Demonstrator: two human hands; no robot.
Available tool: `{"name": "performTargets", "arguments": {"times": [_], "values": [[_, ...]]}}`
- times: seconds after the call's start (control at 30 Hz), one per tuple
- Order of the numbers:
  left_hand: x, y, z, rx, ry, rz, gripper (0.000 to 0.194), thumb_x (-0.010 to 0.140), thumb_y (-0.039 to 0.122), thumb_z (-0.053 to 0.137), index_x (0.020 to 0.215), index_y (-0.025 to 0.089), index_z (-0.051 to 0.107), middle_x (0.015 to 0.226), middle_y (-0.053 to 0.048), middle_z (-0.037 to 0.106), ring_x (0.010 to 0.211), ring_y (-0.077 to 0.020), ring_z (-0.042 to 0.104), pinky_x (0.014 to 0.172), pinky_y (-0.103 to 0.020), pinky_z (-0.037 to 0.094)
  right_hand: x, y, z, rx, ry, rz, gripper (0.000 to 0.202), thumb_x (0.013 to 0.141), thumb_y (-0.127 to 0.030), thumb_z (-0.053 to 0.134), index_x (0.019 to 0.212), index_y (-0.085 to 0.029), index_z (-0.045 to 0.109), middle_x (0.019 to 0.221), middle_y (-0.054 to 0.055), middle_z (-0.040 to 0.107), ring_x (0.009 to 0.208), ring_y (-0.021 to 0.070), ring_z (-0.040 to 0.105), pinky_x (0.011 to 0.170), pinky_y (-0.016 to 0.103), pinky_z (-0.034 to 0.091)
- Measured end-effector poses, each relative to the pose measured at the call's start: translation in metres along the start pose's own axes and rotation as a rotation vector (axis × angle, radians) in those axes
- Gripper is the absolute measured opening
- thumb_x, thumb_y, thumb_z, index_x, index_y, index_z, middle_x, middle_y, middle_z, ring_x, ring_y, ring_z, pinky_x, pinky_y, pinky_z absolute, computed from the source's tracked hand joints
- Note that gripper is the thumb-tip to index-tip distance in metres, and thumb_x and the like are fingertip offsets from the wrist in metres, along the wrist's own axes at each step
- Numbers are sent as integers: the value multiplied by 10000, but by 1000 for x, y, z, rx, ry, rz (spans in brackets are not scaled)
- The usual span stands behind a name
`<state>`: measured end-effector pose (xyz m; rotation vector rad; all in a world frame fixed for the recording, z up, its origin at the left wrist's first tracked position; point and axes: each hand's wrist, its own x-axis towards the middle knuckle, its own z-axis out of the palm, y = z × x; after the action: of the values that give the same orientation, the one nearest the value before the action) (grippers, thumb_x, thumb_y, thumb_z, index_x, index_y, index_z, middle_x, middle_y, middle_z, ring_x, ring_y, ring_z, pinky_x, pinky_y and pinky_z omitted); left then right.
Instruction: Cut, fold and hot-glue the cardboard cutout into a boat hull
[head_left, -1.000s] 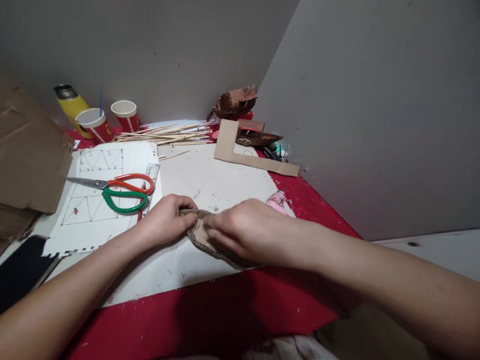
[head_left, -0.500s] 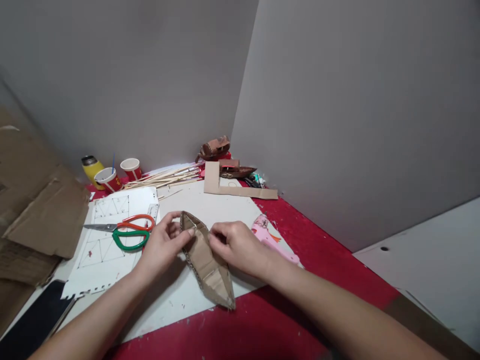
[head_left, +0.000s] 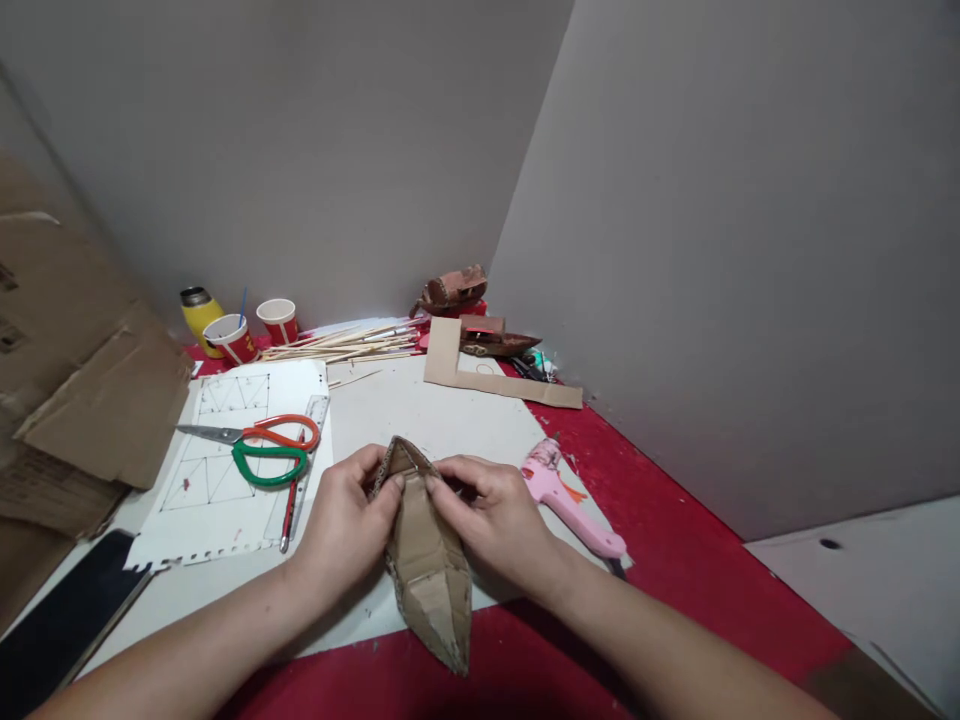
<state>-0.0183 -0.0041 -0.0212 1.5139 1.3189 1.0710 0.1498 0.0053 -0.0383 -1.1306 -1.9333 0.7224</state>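
Observation:
Between my hands is a cardboard boat hull (head_left: pixel 427 560), its pointed ends aimed away from me and toward me, its hollow side facing up. My left hand (head_left: pixel 356 520) grips the left wall near the far tip, thumb on the inside and fingers behind. On the opposite wall my right hand (head_left: pixel 487 505) pinches in the same way, thumb inside. A pink glue gun (head_left: pixel 566 500) lies just right of my right hand. Left of my left hand, scissors (head_left: pixel 274 445) with orange and green handles rest on a sheet with drawn triangles (head_left: pixel 217 520), beside a pencil (head_left: pixel 289 515) and a clear ruler (head_left: pixel 311 430).
An L-shaped cardboard piece (head_left: pixel 446 360) lies farther back, near two small brown model boats (head_left: pixel 499 340). Thin wooden sticks (head_left: pixel 352 345), two paper cups (head_left: pixel 277 320) and a yellow bottle (head_left: pixel 201 312) stand or lie at the back left. Large cardboard (head_left: pixel 97 380) leans at left.
The hull has turned more upright in view and come nearer to me. My right hand has shifted its grip, with its thumb now inside the wall. The view has tilted slightly.

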Motion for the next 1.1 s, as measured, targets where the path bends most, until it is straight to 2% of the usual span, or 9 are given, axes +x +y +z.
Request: {"name": "performTargets", "arguments": {"times": [0.4,0.6,0.7,0.8,1.1], "values": [[-2,-7,1,46,-45,-25,103,797,135,517,812,171,613,776,-23,676,747,-179,610,656,-266,458,-4,0,5,-38,-47,33,209,891,-217,501,734,-181,635,681,33,649,626,155,579,593,245,455],[0,-5,1,37,-104,1,109,802,139,502,806,168,607,758,-18,648,716,-168,581,636,-260,446,-4,1,2,17,-17,72,229,907,-226,520,727,-177,653,684,30,657,703,178,637,651,254,500],[-2,-6,1,129,-120,54,119,846,186,494,818,174,609,775,-26,658,729,-178,590,666,-279,444,-6,0,1,-19,14,18,192,913,-202,530,799,-177,682,732,36,692,733,179,652,705,264,504],[-3,-8,2,205,-144,86,199,906,249,446,837,170,616,791,-47,670,744,-193,602,690,-300,443,-8,0,2,-51,-9,-22,191,927,-177,511,838,-173,680,781,52,710,720,169,648,693,260,490],[-4,-13,1,196,-194,67,219,898,234,440,848,153,637,796,-74,689,753,-215,623,702,-327,452,-11,2,4,-158,-27,-162,246,937,-136,497,710,-173,583,609,7,564,555,130,509,546,240,389]]}}
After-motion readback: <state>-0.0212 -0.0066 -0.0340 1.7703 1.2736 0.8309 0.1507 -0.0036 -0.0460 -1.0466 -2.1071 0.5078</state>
